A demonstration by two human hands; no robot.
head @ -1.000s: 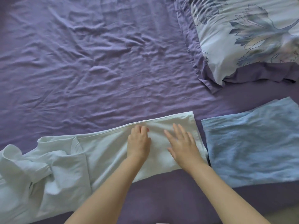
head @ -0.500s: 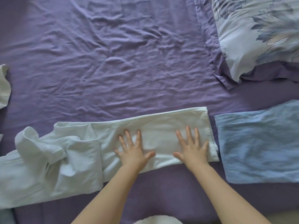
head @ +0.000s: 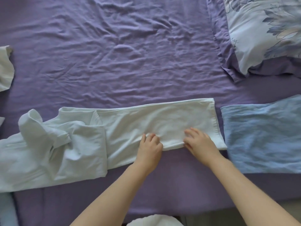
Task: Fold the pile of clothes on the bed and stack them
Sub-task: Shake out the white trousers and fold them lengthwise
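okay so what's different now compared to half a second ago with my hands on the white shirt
Both hands went from lying flat with spread fingers to curling: the left hand and right hand now pinch the near edge of the white shirt, bunching it slightly. The folded blue garment and pillow lie as before.

**Purple bed and what lies on it**

A bed with a wrinkled purple sheet fills the scene. A long pale white garment stretches along its near side, bunched at the left. A folded light blue cloth lies just right of it. A floral white-and-blue pillow sits far right. Another white cloth lies at the left edge.
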